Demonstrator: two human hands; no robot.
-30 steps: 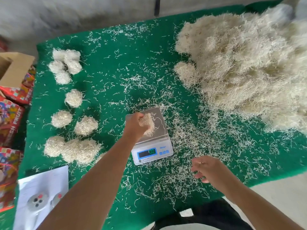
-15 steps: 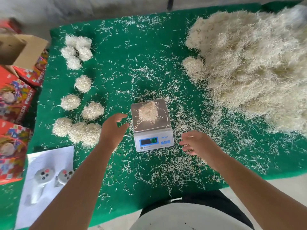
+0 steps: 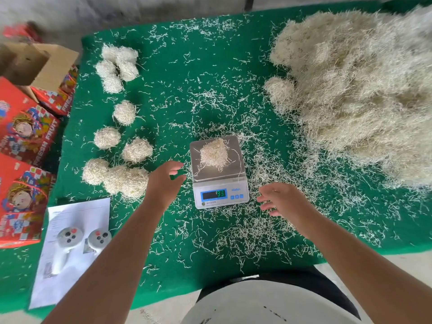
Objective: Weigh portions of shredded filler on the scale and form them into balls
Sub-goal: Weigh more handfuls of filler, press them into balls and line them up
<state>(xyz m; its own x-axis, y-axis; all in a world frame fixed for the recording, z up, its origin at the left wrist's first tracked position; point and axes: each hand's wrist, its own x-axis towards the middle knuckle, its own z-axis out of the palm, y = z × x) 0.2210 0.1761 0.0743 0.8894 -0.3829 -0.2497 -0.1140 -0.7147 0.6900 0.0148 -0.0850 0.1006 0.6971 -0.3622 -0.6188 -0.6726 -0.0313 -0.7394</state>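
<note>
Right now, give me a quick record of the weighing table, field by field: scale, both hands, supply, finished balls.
scale: centre of the green mat, display lit, digits blurred
on the pan: one loose portion of filler
left hand: open, left of the scale, holding nothing
right hand: open, right of the scale, holding nothing
supply: big filler heap, far right
finished balls: grouped on the left

The scale (image 3: 219, 174) at centre has a smooth brushed-metal platform and a glossy white plastic body. The portion (image 3: 214, 154) on it is dry, wiry, pale shredded filler. The green table cover (image 3: 177, 66) looks matt and felt-like. Glossy printed cardboard boxes (image 3: 25, 134) stand at left.
</note>
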